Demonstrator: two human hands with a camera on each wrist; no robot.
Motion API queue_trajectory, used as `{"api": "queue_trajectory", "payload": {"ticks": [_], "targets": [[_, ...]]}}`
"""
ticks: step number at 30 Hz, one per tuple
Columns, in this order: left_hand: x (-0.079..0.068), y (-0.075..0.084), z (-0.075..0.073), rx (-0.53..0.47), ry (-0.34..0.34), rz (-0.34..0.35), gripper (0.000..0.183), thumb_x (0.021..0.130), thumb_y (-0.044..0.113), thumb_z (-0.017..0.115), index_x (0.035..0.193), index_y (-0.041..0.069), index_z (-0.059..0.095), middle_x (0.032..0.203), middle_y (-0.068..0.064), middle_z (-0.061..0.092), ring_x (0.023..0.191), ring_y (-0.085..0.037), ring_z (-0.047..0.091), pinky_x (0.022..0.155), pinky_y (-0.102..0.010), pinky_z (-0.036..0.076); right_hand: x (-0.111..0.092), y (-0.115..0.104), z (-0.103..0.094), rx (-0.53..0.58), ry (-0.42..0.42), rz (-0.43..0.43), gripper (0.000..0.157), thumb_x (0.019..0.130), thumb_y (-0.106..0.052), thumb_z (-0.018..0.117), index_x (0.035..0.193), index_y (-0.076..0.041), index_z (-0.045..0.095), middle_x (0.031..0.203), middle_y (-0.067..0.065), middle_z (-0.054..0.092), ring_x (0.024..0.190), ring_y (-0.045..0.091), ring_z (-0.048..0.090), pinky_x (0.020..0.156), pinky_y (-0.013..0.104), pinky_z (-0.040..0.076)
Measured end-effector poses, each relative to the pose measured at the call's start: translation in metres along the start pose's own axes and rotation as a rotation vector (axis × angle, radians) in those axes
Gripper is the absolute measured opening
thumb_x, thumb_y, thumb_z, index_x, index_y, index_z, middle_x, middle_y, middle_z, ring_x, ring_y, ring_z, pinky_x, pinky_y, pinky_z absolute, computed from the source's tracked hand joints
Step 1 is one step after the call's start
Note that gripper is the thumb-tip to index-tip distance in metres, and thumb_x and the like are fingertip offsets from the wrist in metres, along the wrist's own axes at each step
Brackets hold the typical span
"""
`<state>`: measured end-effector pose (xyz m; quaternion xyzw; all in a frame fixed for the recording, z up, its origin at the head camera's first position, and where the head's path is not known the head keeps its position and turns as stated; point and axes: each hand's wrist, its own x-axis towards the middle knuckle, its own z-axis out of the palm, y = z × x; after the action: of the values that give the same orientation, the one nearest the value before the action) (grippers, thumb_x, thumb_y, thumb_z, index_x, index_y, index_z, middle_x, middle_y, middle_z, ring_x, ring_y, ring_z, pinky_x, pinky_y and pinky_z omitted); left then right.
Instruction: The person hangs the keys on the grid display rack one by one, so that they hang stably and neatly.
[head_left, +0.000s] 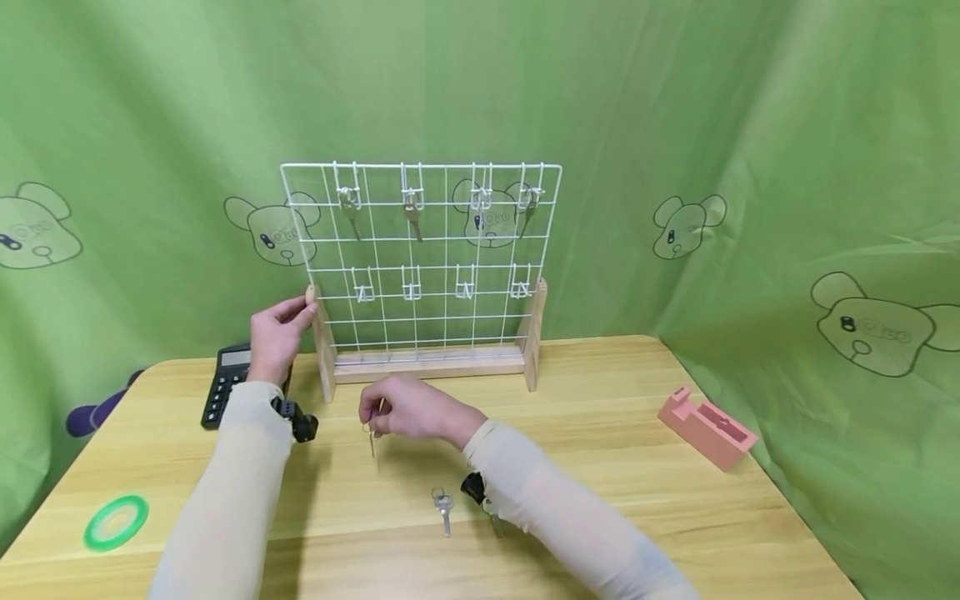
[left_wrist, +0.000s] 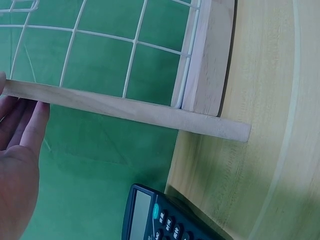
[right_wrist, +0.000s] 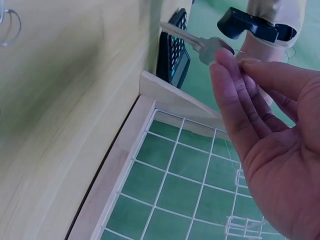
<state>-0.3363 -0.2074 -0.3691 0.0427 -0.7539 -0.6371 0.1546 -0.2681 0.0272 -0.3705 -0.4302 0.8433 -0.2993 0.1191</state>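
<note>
One key, pinched by the right hand, hangs blade toward 6 o'clock in the head view, nearest hook at 12, left hand gripping the rack post toward 10.

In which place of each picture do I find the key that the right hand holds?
Head: left of the centre, below the rack; the key hangs from the right hand.
Left wrist: not in it.
Right wrist: upper middle, at the fingertips.
Shared landmark: the calculator, partly visible in all three views.
</note>
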Motion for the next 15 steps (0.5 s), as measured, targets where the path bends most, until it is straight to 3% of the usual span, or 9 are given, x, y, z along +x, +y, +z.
{"api": "queue_trajectory", "payload": {"ticks": [9, 15], "targets": [[0.001, 0.0, 0.0, -0.024, -0.002, -0.007, 0.042, 0.097, 0.016, 0.065, 0.135, 0.0, 0.056, 0.133, -0.021, 0.057, 0.119, -0.03, 0.057, 0.1, -0.03, 0.048, 0.001, -0.003, -0.01, 0.125, 0.066, 0.032, 0.009, 0.09, 0.004, 0.066, 0.092, -0.005, 0.067, 0.082, -0.004, 0.064, 0.072, 0.005, 0.064, 0.067, 0.018, 0.055], [0.002, -0.001, 0.0, -0.037, -0.01, 0.003, 0.043, 0.097, 0.016, 0.065, 0.135, -0.001, 0.055, 0.133, -0.021, 0.057, 0.119, -0.03, 0.057, 0.099, -0.028, 0.049, 0.004, -0.009, -0.023, 0.125, 0.135, 0.008, 0.005, 0.091, 0.001, 0.067, 0.094, -0.004, 0.067, 0.084, -0.002, 0.065, 0.073, 0.006, 0.064, 0.068, 0.019, 0.056]]}}
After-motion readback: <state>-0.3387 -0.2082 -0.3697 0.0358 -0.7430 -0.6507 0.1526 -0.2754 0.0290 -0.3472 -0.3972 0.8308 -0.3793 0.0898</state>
